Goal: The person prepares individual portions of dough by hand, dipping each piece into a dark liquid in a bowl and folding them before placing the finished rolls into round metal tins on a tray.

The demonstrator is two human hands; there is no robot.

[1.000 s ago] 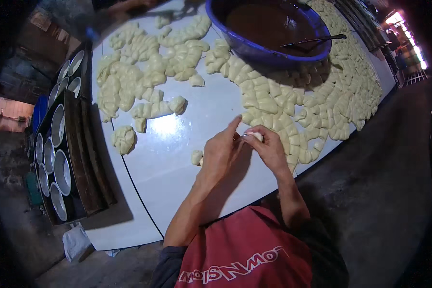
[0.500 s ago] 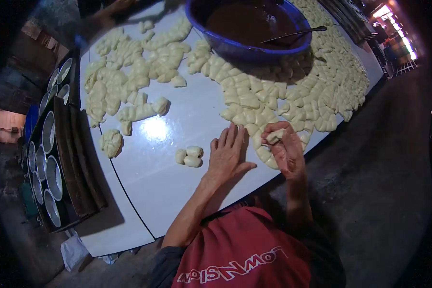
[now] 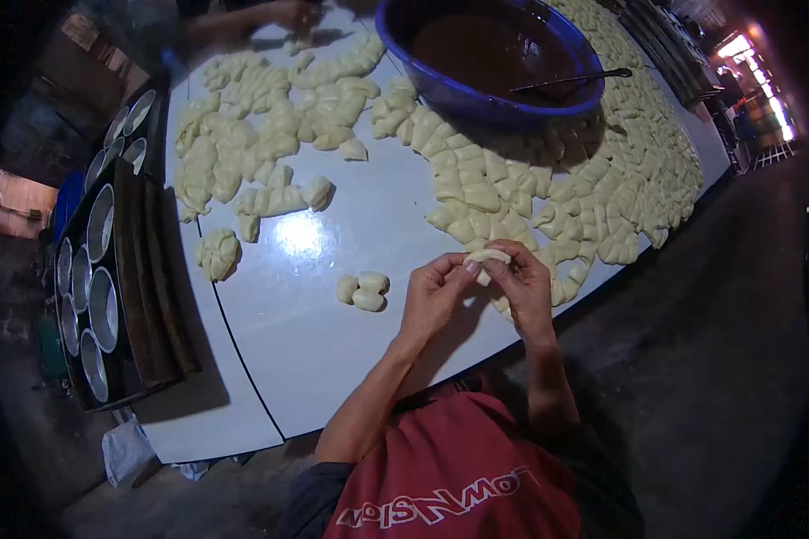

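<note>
My left hand (image 3: 433, 292) and my right hand (image 3: 523, 287) both pinch one small piece of pale dough (image 3: 487, 259), fingertips together and thumbs on it. Just behind and to the right lies a broad sheet of cut dough pieces (image 3: 485, 184) on the white tabletop (image 3: 315, 359). A small cluster of smooth dough balls (image 3: 368, 299) sits to the left of my left hand. Further left is a lone lump of dough (image 3: 216, 253), and beyond it looser piles of dough (image 3: 220, 148).
A blue basin (image 3: 404, 67) of brown liquid, with a dark utensil (image 3: 566, 81), stands at the back. Dark racks of round metal tins (image 3: 103, 310) line the left side. Another person's hand (image 3: 292, 18) is at the far top. Dark stacked trays (image 3: 656, 54) are at back right.
Half a second ago my left hand lay spread on the table; it has moved up to the dough my right hand was holding. The small balls, hidden a second ago, now show.
</note>
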